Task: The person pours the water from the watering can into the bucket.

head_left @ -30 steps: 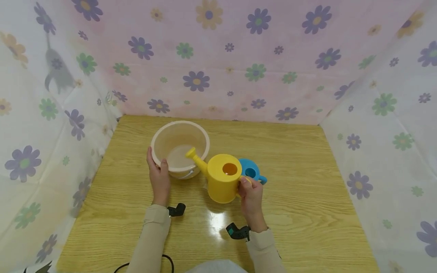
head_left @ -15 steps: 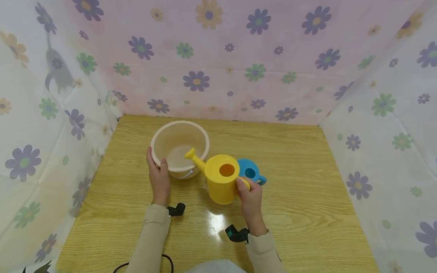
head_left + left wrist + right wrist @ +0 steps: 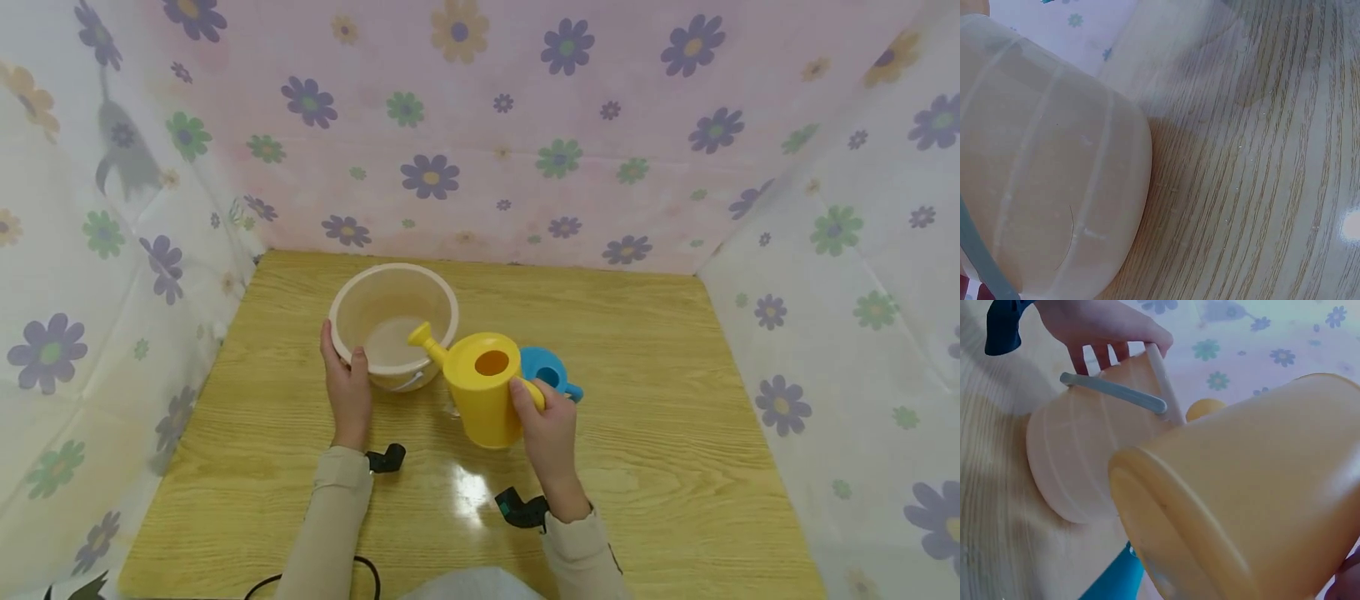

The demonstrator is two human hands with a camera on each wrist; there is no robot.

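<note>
A yellow watering can (image 3: 486, 408) is in my right hand (image 3: 551, 433), which grips its handle. The can leans with its spout over the rim of the pale beige bucket (image 3: 390, 381); no water shows coming from the spout. My left hand (image 3: 350, 406) holds the bucket's near left side, thumb at the rim and fingers along the outer wall. Seen from the right wrist, the yellow can (image 3: 1247, 487) covers part of the bucket (image 3: 1085, 444). The left wrist view has the bucket's ribbed wall (image 3: 1054, 162) close up.
A small blue watering can (image 3: 546, 363) stands behind and right of the yellow one, partly hidden by it. The wooden table (image 3: 660, 467) is bounded by flower-patterned cloth (image 3: 480, 200). A black cable (image 3: 367, 567) lies near the front edge.
The yellow watering can has tipped further towards the bucket, its body shifting slightly left and its handle side rising. The left hand and bucket stay in place.
</note>
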